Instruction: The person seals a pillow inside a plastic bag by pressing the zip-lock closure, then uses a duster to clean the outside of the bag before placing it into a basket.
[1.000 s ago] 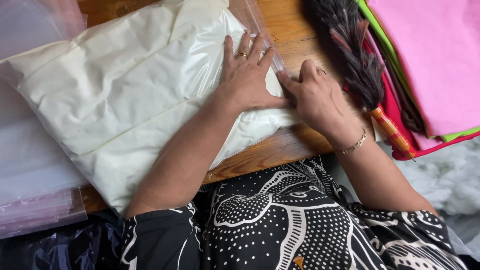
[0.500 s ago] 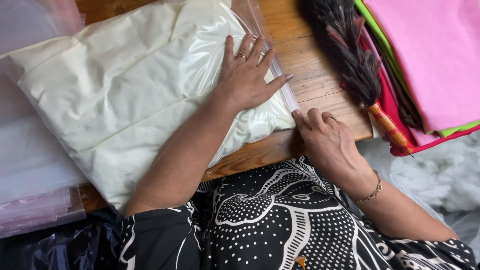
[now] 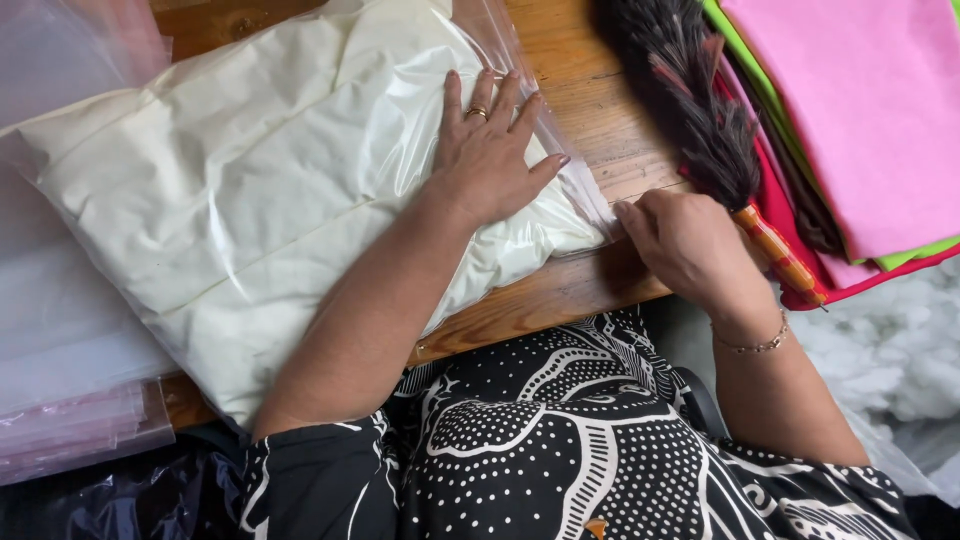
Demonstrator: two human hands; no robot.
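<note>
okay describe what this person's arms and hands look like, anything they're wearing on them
Both forearms are bare. The left hand wears a gold-coloured ring on one finger. The right hand has a thin gold-coloured chain bracelet at the wrist. Short sleeves of a black garment with white dots and swirling patterns cover the upper arms. Whether the nails are painted is hard to tell.

A clear plastic zip bag [image 3: 300,200] stuffed with folded cream-white fabric lies flat on the wood, its sealing edge toward three o'clock.
</note>
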